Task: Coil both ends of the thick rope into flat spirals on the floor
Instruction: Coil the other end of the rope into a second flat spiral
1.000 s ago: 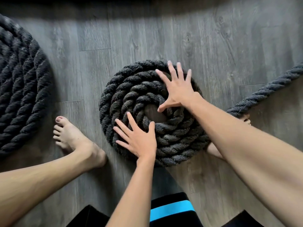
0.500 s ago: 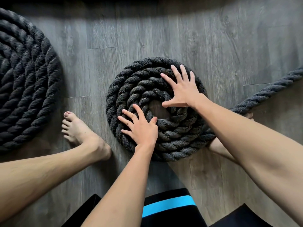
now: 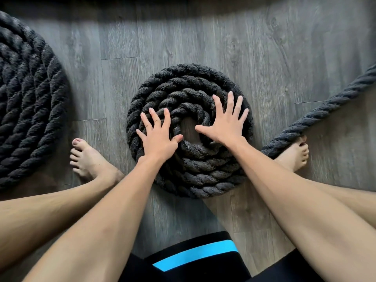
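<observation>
Both hands lay flat with fingers spread, gripping nothing: the left hand (image 3: 158, 137) pressed the left side of the smaller spiral (image 3: 189, 180), the right hand (image 3: 223, 123) its right side, either side of the open centre. That spiral sat mid-floor (image 3: 203, 37), several turns wound. A larger spiral (image 3: 26, 110) lay at the left, seemingly finished. Loose rope (image 3: 325, 112) ran off right past the right foot (image 3: 295, 155), so more winding apparently remained.
</observation>
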